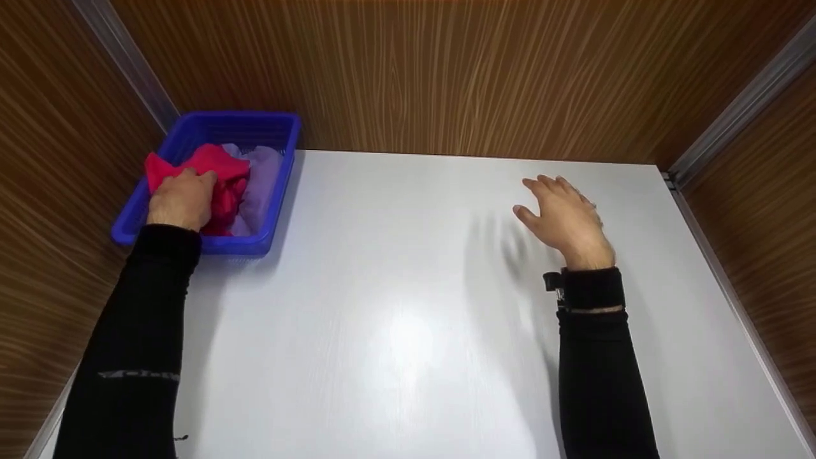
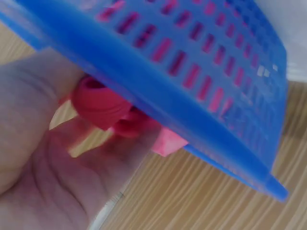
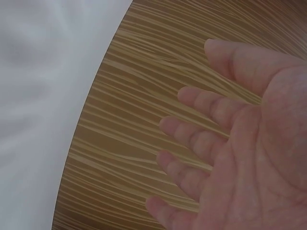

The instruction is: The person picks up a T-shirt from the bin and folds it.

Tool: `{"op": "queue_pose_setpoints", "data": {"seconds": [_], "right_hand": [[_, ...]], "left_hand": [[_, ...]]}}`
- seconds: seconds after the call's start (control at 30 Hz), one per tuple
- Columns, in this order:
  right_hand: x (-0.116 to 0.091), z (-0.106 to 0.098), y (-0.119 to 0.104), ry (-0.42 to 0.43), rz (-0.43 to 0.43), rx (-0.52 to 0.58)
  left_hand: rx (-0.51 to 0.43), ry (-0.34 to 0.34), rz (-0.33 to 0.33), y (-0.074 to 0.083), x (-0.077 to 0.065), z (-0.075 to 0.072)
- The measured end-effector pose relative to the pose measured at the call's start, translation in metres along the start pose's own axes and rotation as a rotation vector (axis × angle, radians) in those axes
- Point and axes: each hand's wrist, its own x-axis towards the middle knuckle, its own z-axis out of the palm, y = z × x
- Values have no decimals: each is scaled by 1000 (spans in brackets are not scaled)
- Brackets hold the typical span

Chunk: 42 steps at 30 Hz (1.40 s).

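Observation:
Over the left side of a blue plastic basket (image 1: 242, 245), my left hand (image 1: 182, 201) grips a bright pinkish-red cloth (image 1: 220, 159). In the left wrist view, the thumb and fingers close round folds of this cloth right at the basket's rim, and more red shows through the slots of the wall. A lilac cloth (image 1: 261, 185) lies beside it on the basket's right side. My right hand (image 1: 564, 220) hovers above the right part of the table, holding nothing. Its fingers are spread and nearly straight in the right wrist view.
The white tabletop (image 1: 395, 287) spans the space between the hands. Brown wood-grain panels (image 1: 408, 76) stand at the back and both sides, with metal strips at the corners. The basket sits in the back left corner, close to the panels.

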Motion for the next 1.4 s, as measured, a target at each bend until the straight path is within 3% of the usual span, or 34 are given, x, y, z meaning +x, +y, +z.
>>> {"op": "queue_pose_setpoints", "data": {"seconds": [0.17, 0.33, 0.53, 0.73, 0.93, 1.23, 1.4], "right_hand": [[1, 0, -1, 1, 1, 0], [2, -1, -1, 3, 0, 4], [2, 0, -1, 15, -7, 10], [4, 0, -1, 15, -4, 8], [3, -2, 0, 12, 4, 12], [2, -4, -1, 27, 9, 12], [1, -4, -3, 68, -11, 35]], "left_hand": [[-15, 137, -10, 0, 8, 0], [-43, 325, 4, 14, 19, -14], [-72, 363, -22, 44, 33, -39], [-82, 519, -1, 75, 37, -66], [-115, 593, 44, 106, 45, -89], [-193, 673, 150, 155, 50, -105], [-196, 705, 238, 185, 48, -103]]}}
